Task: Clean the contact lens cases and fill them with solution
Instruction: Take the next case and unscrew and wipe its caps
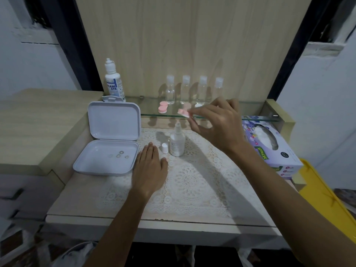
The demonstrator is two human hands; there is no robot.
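Observation:
My right hand (pixel 215 124) pinches a small pink and white contact lens case (pixel 183 112) just above the front of the glass shelf (pixel 250 117). Another pink lens case (pixel 163 108) lies on that shelf to the left. My left hand (pixel 150 168) rests flat on the lace mat, fingers straight, holding nothing. A small white solution bottle (pixel 177 140) stands uncapped on the mat, its white cap (pixel 164 148) beside it. An open white box (pixel 107 151) at the left holds several contact lenses (pixel 118 155).
A large eye solution bottle (pixel 114 81) stands on the shelf's left end. Several clear small bottles (pixel 170 89) line the back of the shelf. A tissue box (pixel 269 143) sits at the right, with a yellow object (pixel 327 195) beyond it.

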